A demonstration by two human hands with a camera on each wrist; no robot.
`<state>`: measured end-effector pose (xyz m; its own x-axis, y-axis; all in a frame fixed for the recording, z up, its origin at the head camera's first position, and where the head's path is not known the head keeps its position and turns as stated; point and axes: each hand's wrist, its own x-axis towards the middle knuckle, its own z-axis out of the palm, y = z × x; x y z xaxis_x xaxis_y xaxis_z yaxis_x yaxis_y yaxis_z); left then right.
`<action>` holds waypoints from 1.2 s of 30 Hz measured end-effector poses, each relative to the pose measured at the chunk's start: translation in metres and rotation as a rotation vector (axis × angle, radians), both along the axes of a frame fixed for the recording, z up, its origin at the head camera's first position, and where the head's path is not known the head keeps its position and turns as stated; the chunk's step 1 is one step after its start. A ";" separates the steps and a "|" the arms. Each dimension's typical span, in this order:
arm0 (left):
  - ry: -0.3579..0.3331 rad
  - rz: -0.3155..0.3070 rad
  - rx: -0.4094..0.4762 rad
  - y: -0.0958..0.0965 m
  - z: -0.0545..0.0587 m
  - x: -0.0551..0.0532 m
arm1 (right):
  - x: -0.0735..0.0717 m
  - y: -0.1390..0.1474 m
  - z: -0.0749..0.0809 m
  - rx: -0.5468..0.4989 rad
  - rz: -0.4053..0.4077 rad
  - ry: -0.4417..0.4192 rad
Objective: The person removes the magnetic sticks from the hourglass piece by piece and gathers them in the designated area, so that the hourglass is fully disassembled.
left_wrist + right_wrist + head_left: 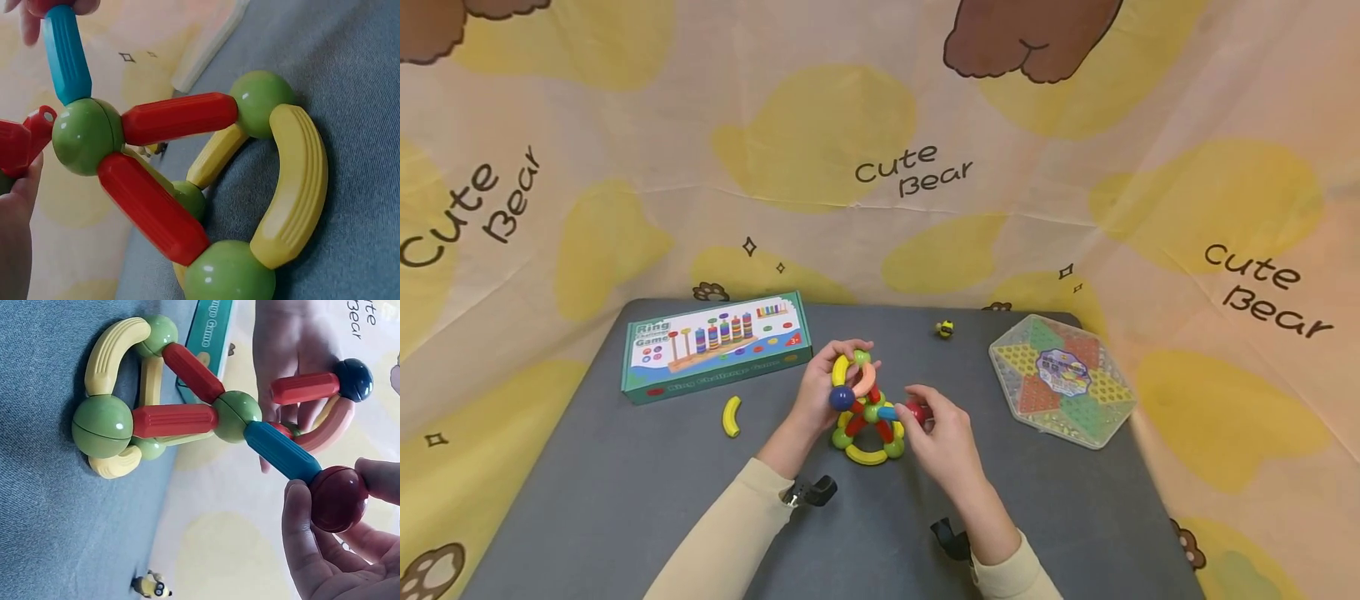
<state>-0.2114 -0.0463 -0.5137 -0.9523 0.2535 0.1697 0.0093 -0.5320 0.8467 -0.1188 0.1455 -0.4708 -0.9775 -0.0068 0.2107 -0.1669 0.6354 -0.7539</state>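
Note:
A magnetic stick-and-ball structure stands on the grey table (685,508). Its base ring joins green balls (231,272) with curved yellow sticks (294,187); red sticks (153,209) rise from it to an upper green ball (237,416). From that ball a blue stick (282,452) reaches out to a red ball (339,499), which my right hand (947,437) pinches between thumb and fingers. My left hand (816,392) holds the upper cluster, where a dark blue ball (355,380), a curved pink stick (328,427) and a red stick (304,389) meet. Part of this cluster hides the left fingers.
Left of the hands lies a loose curved yellow stick (731,417), with a ring game box (715,346) behind it. A small yellow-and-black figure (945,329) stands toward the back. At the right is a hexagonal board game case (1063,381). A printed cloth (820,250) hangs behind the table.

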 end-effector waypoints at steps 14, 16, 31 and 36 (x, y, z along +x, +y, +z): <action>0.091 -0.030 -0.066 -0.006 -0.003 -0.008 | 0.001 -0.003 0.001 0.000 0.014 0.025; 0.073 -0.028 -0.061 -0.005 -0.004 -0.008 | 0.001 -0.002 0.001 -0.003 0.012 0.020; -0.174 0.098 0.314 0.015 0.003 0.008 | 0.000 -0.003 -0.002 -0.036 0.008 -0.006; -0.153 0.130 0.366 0.020 -0.003 0.008 | 0.001 -0.004 -0.002 -0.036 0.015 -0.006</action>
